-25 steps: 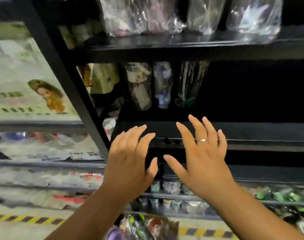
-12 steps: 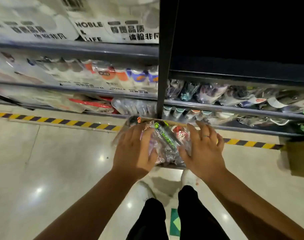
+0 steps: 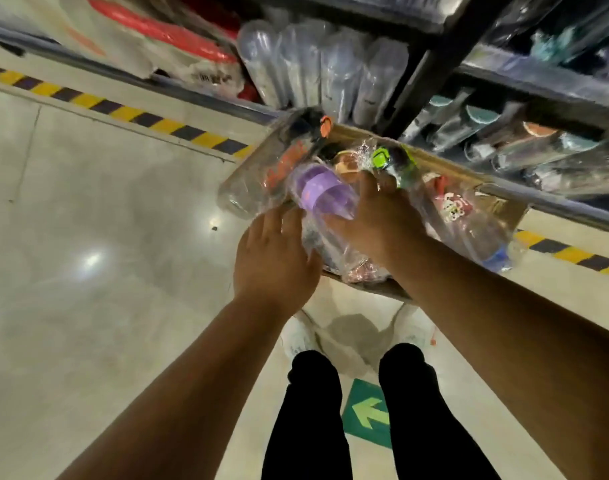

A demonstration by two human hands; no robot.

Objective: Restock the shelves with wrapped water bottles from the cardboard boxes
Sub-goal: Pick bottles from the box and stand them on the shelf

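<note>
- Left hand and right hand: bare.
- Left forearm and right forearm: bare all the way to the frame edge.
- Legs: black trousers, plain, narrow cut, uniformly dark.
- Feet: white shoes, toes partly hidden by the trouser legs; finer detail blurred.

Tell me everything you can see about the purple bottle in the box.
The purple bottle has a translucent lilac body with a darker purple band, sealed in clear wrap. It lies tilted on other wrapped bottles in the box. The right hand lies against its right side, thumb at its near end; whether it grips is unclear. The left hand seems to touch the wrap at its near left, fingers straight.
</note>
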